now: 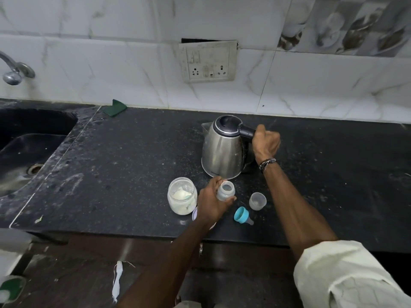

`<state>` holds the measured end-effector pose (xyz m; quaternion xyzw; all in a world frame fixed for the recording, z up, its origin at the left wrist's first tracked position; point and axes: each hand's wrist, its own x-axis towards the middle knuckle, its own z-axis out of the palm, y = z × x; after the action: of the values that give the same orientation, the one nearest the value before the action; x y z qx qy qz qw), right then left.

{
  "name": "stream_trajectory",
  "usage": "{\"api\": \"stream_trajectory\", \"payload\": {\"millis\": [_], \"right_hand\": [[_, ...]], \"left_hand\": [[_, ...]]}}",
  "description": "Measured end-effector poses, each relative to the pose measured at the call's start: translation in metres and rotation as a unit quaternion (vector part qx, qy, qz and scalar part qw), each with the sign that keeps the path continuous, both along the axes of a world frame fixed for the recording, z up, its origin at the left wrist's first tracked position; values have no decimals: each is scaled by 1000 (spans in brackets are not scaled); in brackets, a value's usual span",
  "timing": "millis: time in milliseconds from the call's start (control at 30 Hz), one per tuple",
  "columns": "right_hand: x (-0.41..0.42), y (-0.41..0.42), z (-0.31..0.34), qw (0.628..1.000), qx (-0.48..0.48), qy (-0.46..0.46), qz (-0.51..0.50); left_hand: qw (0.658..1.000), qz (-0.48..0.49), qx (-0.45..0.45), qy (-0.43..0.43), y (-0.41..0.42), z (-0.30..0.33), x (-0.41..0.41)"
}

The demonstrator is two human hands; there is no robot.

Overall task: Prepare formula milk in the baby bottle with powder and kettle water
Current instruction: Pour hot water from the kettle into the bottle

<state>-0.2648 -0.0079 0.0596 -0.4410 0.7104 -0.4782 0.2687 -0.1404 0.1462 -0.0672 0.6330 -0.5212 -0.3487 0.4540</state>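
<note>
Jar lid [194, 215] mostly behind left hand [210, 204]

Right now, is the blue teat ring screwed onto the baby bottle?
No, the blue teat ring lies on the counter beside the open baby bottle held by the left hand.

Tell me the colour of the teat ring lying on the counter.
Light blue. The teat ring lies on its side, clearest in the head view.
</note>
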Motion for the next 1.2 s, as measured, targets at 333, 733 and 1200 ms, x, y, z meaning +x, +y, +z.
{"api": "stream_trajectory", "payload": {"millis": [333,733,1200], "right_hand": [[-51,-2,24,993,-76,85,26],[-84,-3,64,956,-167,167,172],[-80,2,57,924,-164,204,278]], "left_hand": [[1000,12,9,2,-3,-2,-1],[1000,7,13,10,-3,-2,-1],[1000,2,17,1,-5,-5,1]]}}
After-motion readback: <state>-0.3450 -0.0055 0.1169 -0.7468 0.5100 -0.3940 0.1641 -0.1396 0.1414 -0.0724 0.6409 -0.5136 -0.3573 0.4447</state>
